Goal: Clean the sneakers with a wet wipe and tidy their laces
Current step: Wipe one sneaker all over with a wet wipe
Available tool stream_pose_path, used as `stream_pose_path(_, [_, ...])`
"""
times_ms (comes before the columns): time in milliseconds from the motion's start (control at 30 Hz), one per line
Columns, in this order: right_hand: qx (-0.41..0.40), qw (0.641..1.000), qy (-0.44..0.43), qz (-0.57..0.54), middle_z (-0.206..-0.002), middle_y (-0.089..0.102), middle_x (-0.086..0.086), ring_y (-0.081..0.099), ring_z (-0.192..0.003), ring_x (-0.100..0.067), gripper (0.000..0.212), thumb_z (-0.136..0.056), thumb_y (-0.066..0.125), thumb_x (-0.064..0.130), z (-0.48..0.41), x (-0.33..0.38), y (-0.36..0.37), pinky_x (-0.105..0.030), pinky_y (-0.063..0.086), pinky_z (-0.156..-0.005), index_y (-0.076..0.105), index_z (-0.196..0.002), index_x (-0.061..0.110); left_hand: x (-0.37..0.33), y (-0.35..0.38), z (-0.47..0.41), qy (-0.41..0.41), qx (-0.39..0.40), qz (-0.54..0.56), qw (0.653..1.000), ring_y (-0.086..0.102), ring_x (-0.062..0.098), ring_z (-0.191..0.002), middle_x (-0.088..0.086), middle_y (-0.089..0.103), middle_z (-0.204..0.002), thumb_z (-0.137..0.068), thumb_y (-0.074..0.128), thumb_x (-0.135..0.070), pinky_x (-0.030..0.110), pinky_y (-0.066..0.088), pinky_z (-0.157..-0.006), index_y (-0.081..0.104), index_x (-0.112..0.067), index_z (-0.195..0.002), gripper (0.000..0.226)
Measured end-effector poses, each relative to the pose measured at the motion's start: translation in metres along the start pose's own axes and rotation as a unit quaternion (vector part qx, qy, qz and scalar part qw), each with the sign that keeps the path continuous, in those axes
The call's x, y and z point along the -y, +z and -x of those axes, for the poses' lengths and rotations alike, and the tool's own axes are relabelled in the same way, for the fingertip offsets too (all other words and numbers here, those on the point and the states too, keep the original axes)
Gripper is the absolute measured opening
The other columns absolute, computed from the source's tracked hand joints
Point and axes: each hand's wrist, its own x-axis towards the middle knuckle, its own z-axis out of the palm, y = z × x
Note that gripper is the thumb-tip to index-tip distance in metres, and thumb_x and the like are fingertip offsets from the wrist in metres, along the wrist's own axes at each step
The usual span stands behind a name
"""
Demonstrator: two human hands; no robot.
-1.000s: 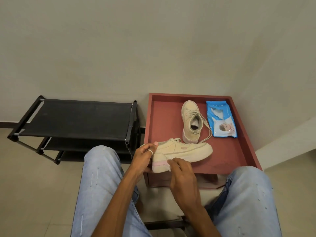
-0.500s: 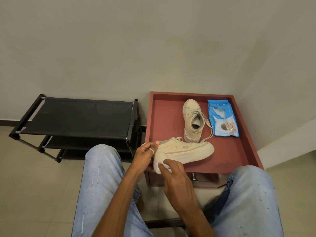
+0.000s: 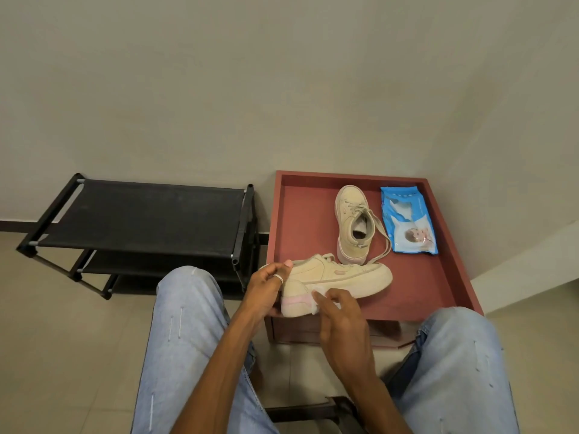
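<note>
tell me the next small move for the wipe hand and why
Probably slide the right hand and its wet wipe along the sole toward the toe: it is at the pink heel of the held sneaker, which the left hand grips.

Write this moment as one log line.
left hand grips beige sneaker heel | right hand holds white wet wipe against it | second beige sneaker stands on red tray

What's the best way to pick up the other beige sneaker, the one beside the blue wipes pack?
Grip the beige lace-up sneaker at its heel collar, coming from above on the near side: it stands upright on the red tray, opening up, heel toward you, toe away.
</note>
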Motion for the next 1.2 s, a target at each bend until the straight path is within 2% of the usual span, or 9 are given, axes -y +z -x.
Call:
stream_pose_path(100, [0.024, 0.998, -0.050, 0.012, -0.105, 0.063, -0.009, 0.060, -0.090, -0.023, 0.029, -0.085, 0.063, 0.000, 0.004, 0.012, 0.001, -0.026, 0.051, -0.068, 0.071, -0.111, 0.010, 0.000, 0.000, 0.001, 0.003, 0.000, 0.000, 1.000, 0.073, 0.024, -0.085, 0.005, 0.076, -0.095, -0.096, 0.061, -0.051, 0.043, 0.062, -0.064, 0.073, -0.020, -0.102, 0.034])
stream_pose_path(233, [0.066, 0.995, -0.076, 0.014, -0.107, 0.060, -0.009, 0.060, -0.091, -0.025, 0.045, -0.074, 0.073, -0.009, 0.006, 0.013, 0.003, -0.030, 0.056, -0.060, 0.068, -0.115, 0.010, 0.000, -0.001, 0.001, 0.007, 0.001, -0.004, 1.000, 0.073, 0.024, -0.085, 0.006, 0.076, -0.096, -0.097, 0.060, -0.051, 0.042, 0.062, -0.065, 0.073, -0.021, -0.102, 0.034])
stream_pose_path(400, [-0.011, 0.997, 0.022, 0.068, -0.107, 0.065, -0.019, 0.064, -0.092, -0.033, 0.047, -0.065, 0.078, -0.015, -0.001, -0.024, -0.006, -0.035, 0.058, -0.063, 0.074, -0.108, 0.004, 0.000, -0.001, 0.001, 0.001, 0.001, -0.003, 1.000, 0.074, 0.031, -0.096, 0.008, 0.076, -0.105, -0.098, 0.059, -0.051, 0.049, 0.063, -0.065, 0.073, -0.021, -0.104, 0.033])
stream_pose_path(500, [-0.037, 0.995, 0.055, 0.076, -0.110, 0.064, -0.022, 0.062, -0.096, -0.036, 0.042, -0.072, 0.073, -0.013, -0.002, -0.033, -0.005, -0.041, 0.060, -0.067, 0.072, -0.111, 0.003, -0.001, -0.001, 0.001, 0.004, 0.004, -0.007, 1.000, 0.074, 0.031, -0.097, 0.008, 0.076, -0.106, -0.098, 0.058, -0.052, 0.052, 0.063, -0.063, 0.073, -0.023, -0.106, 0.034])
stream_pose_path(633, [-0.033, 0.997, -0.003, 0.070, -0.105, 0.066, -0.016, 0.062, -0.094, -0.029, 0.030, -0.088, 0.055, 0.006, 0.002, -0.006, 0.008, -0.033, 0.057, -0.072, 0.071, -0.113, 0.001, -0.002, 0.001, 0.003, 0.005, -0.003, -0.013, 1.000, 0.074, 0.028, -0.097, 0.006, 0.077, -0.105, -0.099, 0.057, -0.050, 0.050, 0.064, -0.065, 0.072, -0.019, -0.106, 0.035])
stream_pose_path(767, [-0.029, 0.999, -0.025, 0.039, -0.110, 0.065, -0.014, 0.059, -0.100, -0.026, 0.029, -0.086, 0.063, 0.000, 0.005, 0.001, 0.011, -0.029, 0.054, -0.080, 0.070, -0.114, 0.003, -0.001, 0.001, 0.003, 0.004, -0.003, -0.015, 1.000, 0.074, 0.029, -0.096, 0.006, 0.077, -0.104, -0.098, 0.058, -0.051, 0.049, 0.064, -0.067, 0.072, -0.020, -0.103, 0.034])
stream_pose_path(867, [-0.025, 0.998, 0.002, 0.056, -0.111, 0.064, -0.017, 0.061, -0.100, -0.030, 0.035, -0.079, 0.071, -0.008, 0.004, -0.014, 0.008, -0.032, 0.056, -0.075, 0.071, -0.112, 0.004, -0.002, 0.000, 0.003, 0.004, -0.001, -0.015, 1.000, 0.074, 0.031, -0.097, 0.007, 0.076, -0.105, -0.098, 0.057, -0.052, 0.047, 0.063, -0.064, 0.073, -0.023, -0.104, 0.033])
stream_pose_path(1000, [-0.039, 0.995, 0.061, 0.065, -0.108, 0.062, -0.017, 0.060, -0.094, -0.031, 0.035, -0.081, 0.070, -0.006, -0.005, -0.030, -0.002, -0.036, 0.058, -0.069, 0.068, -0.115, 0.002, -0.002, 0.000, 0.003, 0.004, 0.003, -0.013, 1.000, 0.074, 0.031, -0.098, 0.006, 0.076, -0.107, -0.098, 0.057, -0.052, 0.050, 0.063, -0.064, 0.073, -0.025, -0.106, 0.033])
stream_pose_path(1200, [-0.025, 0.998, 0.026, 0.053, -0.107, 0.064, -0.018, 0.064, -0.093, -0.031, 0.035, -0.076, 0.074, -0.006, 0.003, 0.000, 0.012, -0.033, 0.057, -0.075, 0.069, -0.111, 0.000, -0.002, 0.001, 0.002, 0.001, -0.002, -0.018, 1.000, 0.074, 0.028, -0.097, 0.004, 0.077, -0.105, -0.098, 0.057, -0.052, 0.050, 0.064, -0.068, 0.073, -0.024, -0.104, 0.033])
